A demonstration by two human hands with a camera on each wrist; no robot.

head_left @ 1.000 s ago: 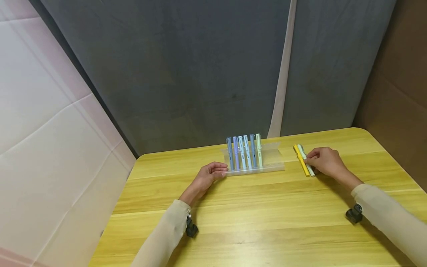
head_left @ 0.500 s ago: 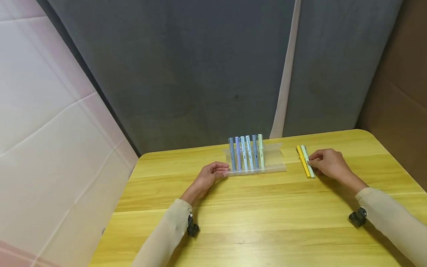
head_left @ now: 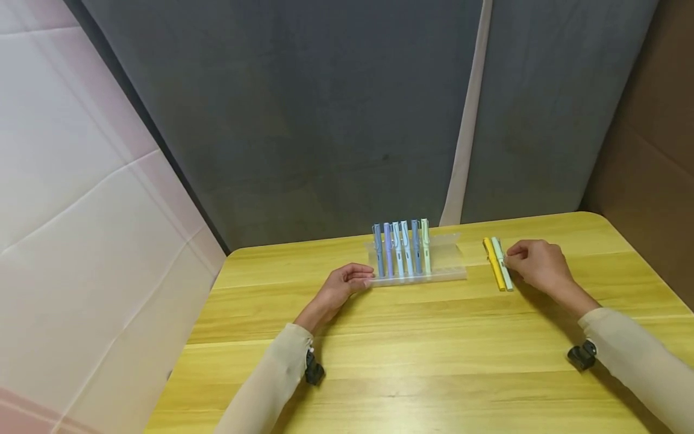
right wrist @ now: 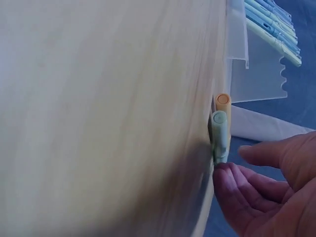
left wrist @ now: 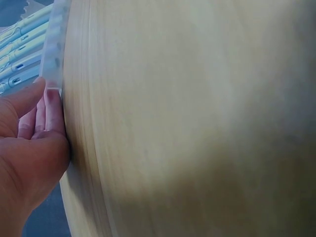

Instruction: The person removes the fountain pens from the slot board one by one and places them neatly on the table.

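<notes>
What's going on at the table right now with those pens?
A person sits at a wooden table. The left hand touches the left end of a clear pen rack holding five pastel pens. The right hand has its fingertips on a pale green pen lying flat beside a yellow pen, right of the rack.

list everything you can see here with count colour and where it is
pens in rack: six, blue, lilac and pale green, side by side in the left part of the rack
pen rack: one, clear plastic, far middle of the table
yellow pen: one, lying right of the rack
pale green pen: one, lying against the yellow pen's right side
table: one, yellow wood grain
backdrop: grey cloth behind the table
left hand: fingertips touch the rack's left end
right hand: fingertips at the pale green pen
</notes>
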